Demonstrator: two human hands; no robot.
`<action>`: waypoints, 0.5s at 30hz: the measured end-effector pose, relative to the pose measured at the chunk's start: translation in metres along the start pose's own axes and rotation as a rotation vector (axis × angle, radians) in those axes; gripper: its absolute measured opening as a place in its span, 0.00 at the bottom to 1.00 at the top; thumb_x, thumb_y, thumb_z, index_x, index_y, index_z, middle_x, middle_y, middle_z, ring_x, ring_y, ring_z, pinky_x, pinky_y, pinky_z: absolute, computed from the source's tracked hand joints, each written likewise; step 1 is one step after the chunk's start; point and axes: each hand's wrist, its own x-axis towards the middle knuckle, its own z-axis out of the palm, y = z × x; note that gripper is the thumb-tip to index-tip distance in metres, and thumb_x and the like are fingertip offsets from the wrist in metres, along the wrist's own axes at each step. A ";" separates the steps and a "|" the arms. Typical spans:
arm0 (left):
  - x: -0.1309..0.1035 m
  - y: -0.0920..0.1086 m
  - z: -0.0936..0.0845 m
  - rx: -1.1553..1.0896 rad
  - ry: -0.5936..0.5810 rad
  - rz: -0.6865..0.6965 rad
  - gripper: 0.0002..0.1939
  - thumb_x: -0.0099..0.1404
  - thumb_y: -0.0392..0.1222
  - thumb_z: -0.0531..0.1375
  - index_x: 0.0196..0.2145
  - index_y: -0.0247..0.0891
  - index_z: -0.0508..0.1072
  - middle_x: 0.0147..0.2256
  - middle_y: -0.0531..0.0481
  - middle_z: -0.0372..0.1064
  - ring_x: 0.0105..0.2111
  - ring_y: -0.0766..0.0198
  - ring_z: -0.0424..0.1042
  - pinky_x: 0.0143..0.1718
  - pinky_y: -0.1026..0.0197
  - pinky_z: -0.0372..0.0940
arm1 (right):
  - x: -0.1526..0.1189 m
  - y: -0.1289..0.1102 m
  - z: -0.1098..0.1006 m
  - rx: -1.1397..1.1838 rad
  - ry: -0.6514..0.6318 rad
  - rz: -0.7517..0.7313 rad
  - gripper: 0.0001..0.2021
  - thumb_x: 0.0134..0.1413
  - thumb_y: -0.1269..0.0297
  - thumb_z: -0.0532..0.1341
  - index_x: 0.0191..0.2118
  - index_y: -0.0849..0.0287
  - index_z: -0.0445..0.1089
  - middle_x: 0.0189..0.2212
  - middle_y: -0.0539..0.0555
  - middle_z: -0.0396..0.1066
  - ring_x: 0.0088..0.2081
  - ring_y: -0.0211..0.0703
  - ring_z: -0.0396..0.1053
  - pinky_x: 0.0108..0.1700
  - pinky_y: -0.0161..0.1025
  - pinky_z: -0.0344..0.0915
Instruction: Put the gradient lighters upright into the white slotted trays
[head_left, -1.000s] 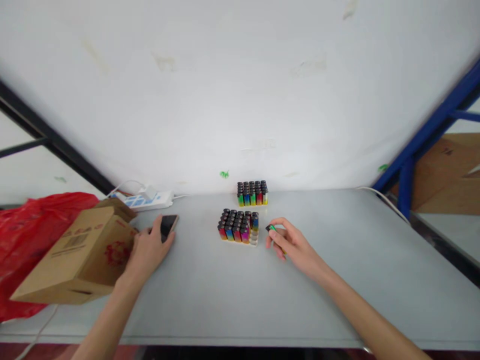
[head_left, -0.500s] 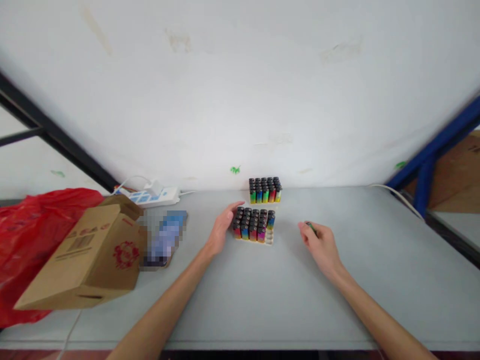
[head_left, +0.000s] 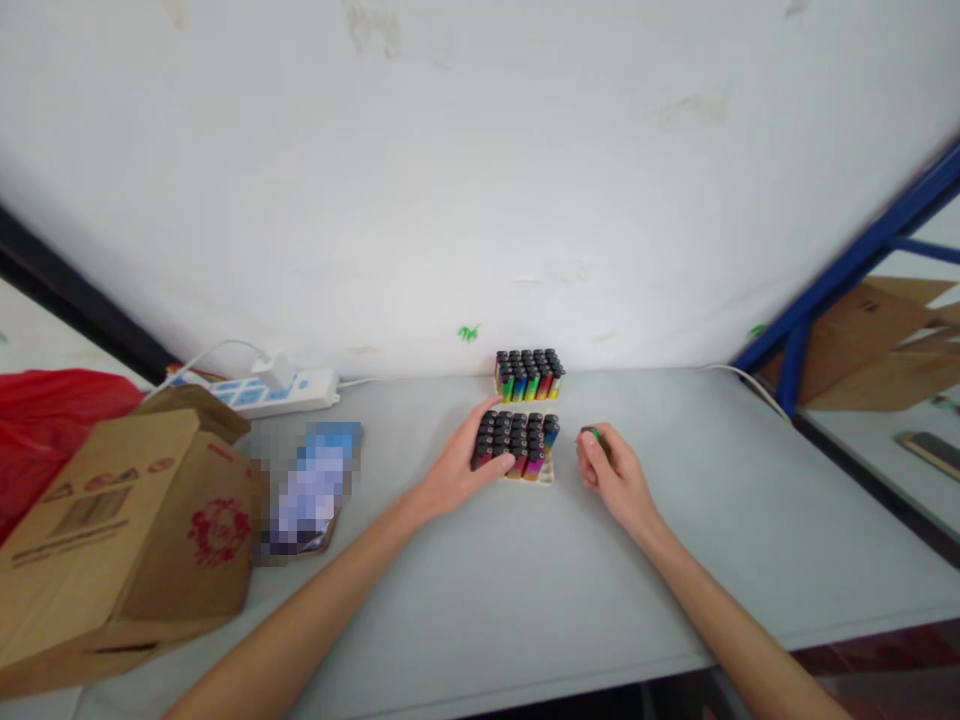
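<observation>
A pale tray [head_left: 546, 475] stands on the table with rows of upright lighters [head_left: 517, 428] in it, black-topped with coloured bodies. Its right-hand column shows bare slots at the front. My left hand [head_left: 463, 462] grips the left side of this group, thumb across the front lighters and fingers reaching round the back corner. To the right of the tray, apart from it, my right hand [head_left: 615, 475] is closed around a lighter [head_left: 591, 431]; only its dark top and a bit of green show. Behind stands a second block of lighters [head_left: 529, 374], close to the wall.
On the left are a cardboard box [head_left: 187, 530], a red plastic bag [head_left: 60, 425], a pixelated phone-like object [head_left: 315, 490] and a white power strip [head_left: 307, 390] with a cable. A blue metal frame [head_left: 795, 370] and cardboard [head_left: 862, 345] are at the right.
My left thumb has come round onto the front lighters. My right hand, with the lighter, has moved left, closer to the tray. The whole view has shifted and tilted slightly.
</observation>
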 end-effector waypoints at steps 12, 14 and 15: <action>0.003 -0.010 0.004 0.139 0.030 0.015 0.58 0.58 0.49 0.79 0.78 0.46 0.55 0.70 0.40 0.69 0.68 0.39 0.71 0.69 0.39 0.69 | -0.003 -0.011 -0.005 -0.382 0.004 -0.200 0.24 0.75 0.38 0.54 0.38 0.54 0.71 0.26 0.51 0.74 0.29 0.46 0.73 0.35 0.40 0.68; 0.005 -0.010 0.003 0.115 0.038 0.019 0.57 0.57 0.51 0.80 0.77 0.46 0.58 0.69 0.39 0.70 0.67 0.37 0.72 0.69 0.38 0.69 | -0.001 -0.011 -0.005 -0.360 0.025 -0.196 0.24 0.76 0.39 0.54 0.41 0.54 0.73 0.29 0.53 0.77 0.31 0.48 0.76 0.39 0.41 0.71; 0.005 -0.010 0.003 0.106 0.041 0.019 0.57 0.57 0.51 0.80 0.76 0.46 0.59 0.68 0.39 0.71 0.66 0.36 0.73 0.68 0.37 0.69 | 0.000 -0.010 -0.005 -0.360 0.022 -0.199 0.23 0.76 0.40 0.54 0.42 0.54 0.74 0.30 0.54 0.78 0.32 0.49 0.77 0.40 0.42 0.72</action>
